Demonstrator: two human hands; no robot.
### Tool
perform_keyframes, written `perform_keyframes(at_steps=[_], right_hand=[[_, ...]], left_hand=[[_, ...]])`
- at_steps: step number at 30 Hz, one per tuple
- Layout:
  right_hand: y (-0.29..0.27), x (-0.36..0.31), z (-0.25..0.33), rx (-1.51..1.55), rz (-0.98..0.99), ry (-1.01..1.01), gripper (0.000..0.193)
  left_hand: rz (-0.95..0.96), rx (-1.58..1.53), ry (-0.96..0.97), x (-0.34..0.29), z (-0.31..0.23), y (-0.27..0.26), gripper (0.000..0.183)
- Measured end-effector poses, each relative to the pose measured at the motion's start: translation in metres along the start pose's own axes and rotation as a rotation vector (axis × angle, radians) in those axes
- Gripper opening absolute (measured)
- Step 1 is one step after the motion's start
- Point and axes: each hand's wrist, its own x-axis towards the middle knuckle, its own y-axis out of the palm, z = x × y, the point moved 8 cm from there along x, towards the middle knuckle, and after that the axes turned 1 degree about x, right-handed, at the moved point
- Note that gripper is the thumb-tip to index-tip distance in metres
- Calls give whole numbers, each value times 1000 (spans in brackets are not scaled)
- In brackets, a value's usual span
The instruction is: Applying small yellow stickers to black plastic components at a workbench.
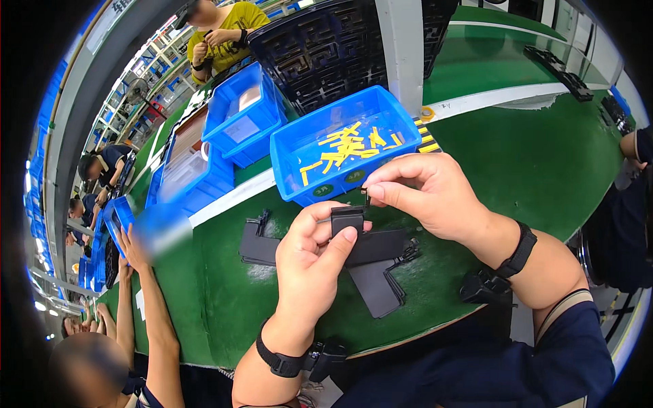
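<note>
My left hand (306, 265) is closed round a flat black rectangular piece (347, 221), its thumb pressed on the near face. Just above that piece, my right hand (435, 194) pinches a small thin dark tab (366, 197) between thumb and forefinger. I cannot tell whether the tab is joined to the black piece. Under my hands, a stack of flat black pieces (377, 292) with small dark ends lies on the green table. Another such stack (257, 245) lies to the left, and more black pieces (381, 246) extend behind my left hand.
Beyond my hands stands a blue bin (289, 178) with yellow strips (350, 146) inside. Further left are more blue bins (228, 170). A grey post (400, 54) rises behind the bin, beside a black patterned tray (326, 54). A co-worker's arms (153, 292) reach in at left.
</note>
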Motion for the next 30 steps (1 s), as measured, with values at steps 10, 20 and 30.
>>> perform_keyframes(at_steps=[10, 20, 30], right_hand=[[2, -3, -5, -21, 45, 64, 11], [5, -3, 3, -143, 23, -24, 8], [-2, -1, 2, -135, -49, -56, 10]], left_hand=[[-17, 0, -10, 0, 5, 1, 26], [-31, 23, -30, -2, 5, 0, 25], [-229, 270, 59, 12, -18, -59, 23]])
